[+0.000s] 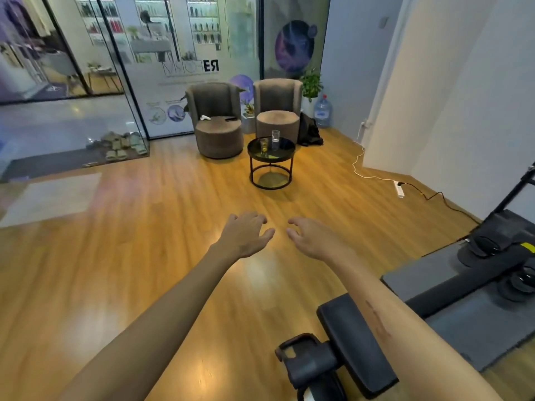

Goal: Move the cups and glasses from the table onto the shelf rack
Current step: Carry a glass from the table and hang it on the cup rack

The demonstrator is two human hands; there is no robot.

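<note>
A black padded bench (pixel 356 342) is sitting nearest, at lower right. Above it the left hand (pixel 246 234) and right hand (pixel 311 237) are reaching forward over the floor, both wide and holding nothing. This looks like the approach step — well apart from them, the round surface (pixel 254 146) is carrying a small cup (pixel 264 146) near its left edge and a tall glass (pixel 275 139) towards its far edge. Next comes closing that gap, then gripping — no shelf rack is showing.

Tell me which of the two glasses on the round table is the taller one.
The clear glass on the right is taller; the short glass left of it looks yellow-green.
</note>
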